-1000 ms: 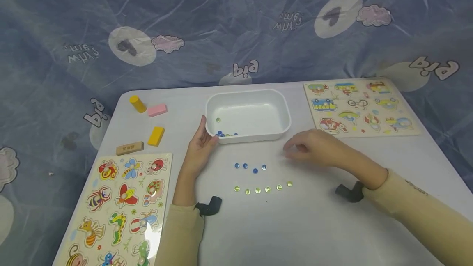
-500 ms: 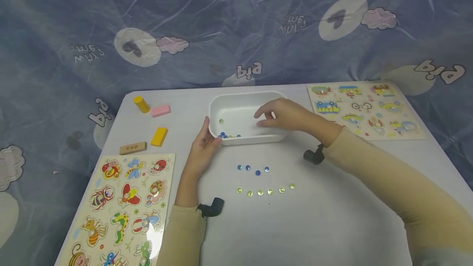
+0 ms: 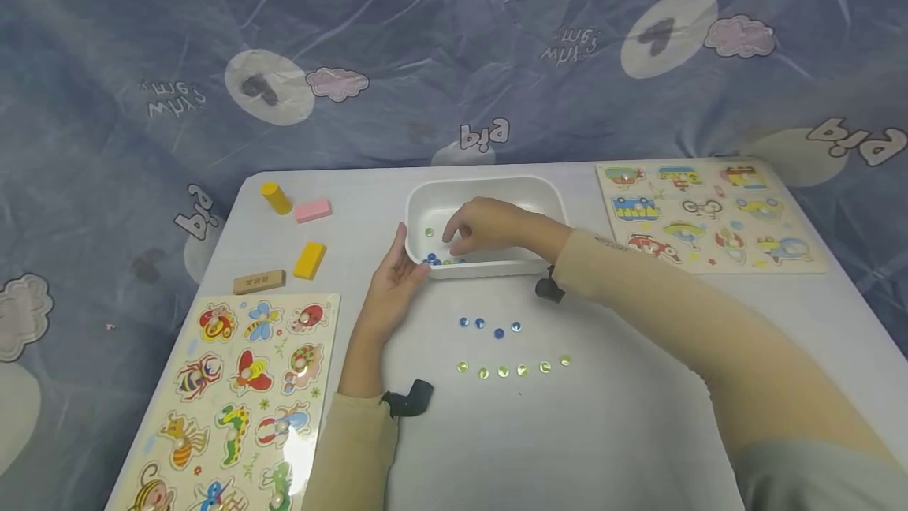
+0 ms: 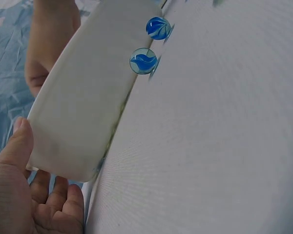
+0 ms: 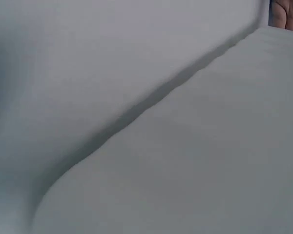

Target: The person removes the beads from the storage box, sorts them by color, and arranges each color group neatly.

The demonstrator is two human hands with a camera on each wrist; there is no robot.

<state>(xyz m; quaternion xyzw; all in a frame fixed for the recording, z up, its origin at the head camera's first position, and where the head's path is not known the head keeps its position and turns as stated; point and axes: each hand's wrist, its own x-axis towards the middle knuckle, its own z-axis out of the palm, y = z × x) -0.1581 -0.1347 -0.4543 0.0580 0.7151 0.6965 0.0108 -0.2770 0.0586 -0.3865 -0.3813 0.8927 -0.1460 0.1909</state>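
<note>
My left hand (image 3: 388,290) grips the near left corner of a white plastic tray (image 3: 489,270), thumb at the rim and fingers around its end in the left wrist view. Over the tray's inside, my right hand (image 3: 489,225) reaches down with bent fingers, thumb and forefinger apart and nothing visible between them. Below its fingertips, blue and green marbles (image 3: 435,260) cluster at the near left corner; one green marble (image 3: 429,233) lies apart. On the table before the tray are a row of blue glass marbles (image 3: 499,333) and a row of yellow-green marbles (image 3: 503,371).
An insect puzzle board (image 3: 234,385) lies at left, a vehicle puzzle board (image 3: 709,215) at back right. A yellow cylinder (image 3: 276,198), a pink block (image 3: 313,210), a yellow block (image 3: 309,260) and a wooden block (image 3: 258,282) stand at back left. A patterned cloth (image 3: 426,46) hangs behind.
My right hand has moved from the table right of the tray, over its rim and leftward toward the marbles inside. My left hand keeps its grip on the tray.
</note>
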